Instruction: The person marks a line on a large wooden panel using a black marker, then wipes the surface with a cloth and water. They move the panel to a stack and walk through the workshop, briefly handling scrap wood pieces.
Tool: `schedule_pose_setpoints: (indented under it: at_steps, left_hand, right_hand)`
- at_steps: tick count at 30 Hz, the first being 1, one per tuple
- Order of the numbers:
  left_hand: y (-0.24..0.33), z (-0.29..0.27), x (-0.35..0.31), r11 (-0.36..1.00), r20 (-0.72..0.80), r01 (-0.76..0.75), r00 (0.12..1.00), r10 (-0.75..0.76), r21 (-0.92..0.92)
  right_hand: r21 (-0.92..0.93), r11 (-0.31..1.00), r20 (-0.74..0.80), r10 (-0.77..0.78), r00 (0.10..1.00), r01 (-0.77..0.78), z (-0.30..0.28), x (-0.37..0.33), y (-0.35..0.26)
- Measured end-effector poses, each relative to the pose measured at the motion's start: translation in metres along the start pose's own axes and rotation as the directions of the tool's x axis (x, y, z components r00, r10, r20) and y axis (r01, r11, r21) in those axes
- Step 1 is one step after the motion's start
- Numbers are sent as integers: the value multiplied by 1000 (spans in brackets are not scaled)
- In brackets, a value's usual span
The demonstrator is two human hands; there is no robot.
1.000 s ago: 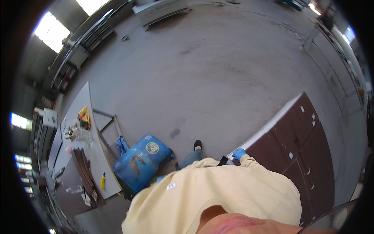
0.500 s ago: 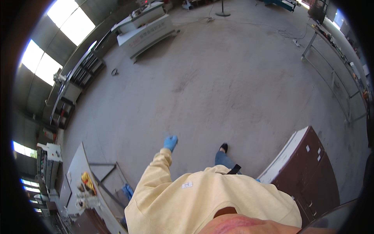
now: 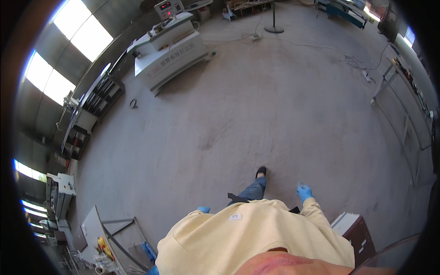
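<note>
Cabinet (image 3: 355,231) now farther right

A person in a pale yellow sweater (image 3: 256,238) stands on a bare concrete floor (image 3: 275,105), both hands in blue gloves: the right hand (image 3: 304,192) hangs open and empty near a dark brown cabinet (image 3: 355,231), the left hand (image 3: 203,210) barely shows past the sweater. A grey machine (image 3: 169,50) stands well apart, and a cluttered counter (image 3: 94,227) lies at the lower left.
</note>
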State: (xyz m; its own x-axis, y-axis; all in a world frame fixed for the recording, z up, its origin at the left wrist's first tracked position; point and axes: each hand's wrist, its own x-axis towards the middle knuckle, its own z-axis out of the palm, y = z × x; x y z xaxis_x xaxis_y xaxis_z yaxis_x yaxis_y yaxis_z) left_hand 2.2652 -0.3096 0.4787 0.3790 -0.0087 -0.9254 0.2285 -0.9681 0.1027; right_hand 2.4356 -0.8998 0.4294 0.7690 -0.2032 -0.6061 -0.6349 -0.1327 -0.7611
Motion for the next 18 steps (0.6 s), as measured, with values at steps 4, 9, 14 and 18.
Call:
schedule_pose_setpoints:
  at_steps: [4, 9, 14, 18]
  left_hand:
    - [97, -219, 116, 927, -209, -116, 957, 200, 356]
    - [312, -507, 224, 821, -502, -276, 865, -15, -500]
    - [519, -707, 280, 493, -700, -689, 685, 203, -531]
    - [596, -790, 336, 543, -538, -581, 803, 258, -607]
  right_hand:
    - [-211, 969, 14, 133, 991, -127, -47, 77, -37]
    - [33, 887, -104, 462, 881, -461, -103, 139, -74]
    - [-655, 690, -20, 392, 920, -308, -162, 231, -112]
    - [-844, 533, 149, 339, 929, -59, -206, 358, -182]
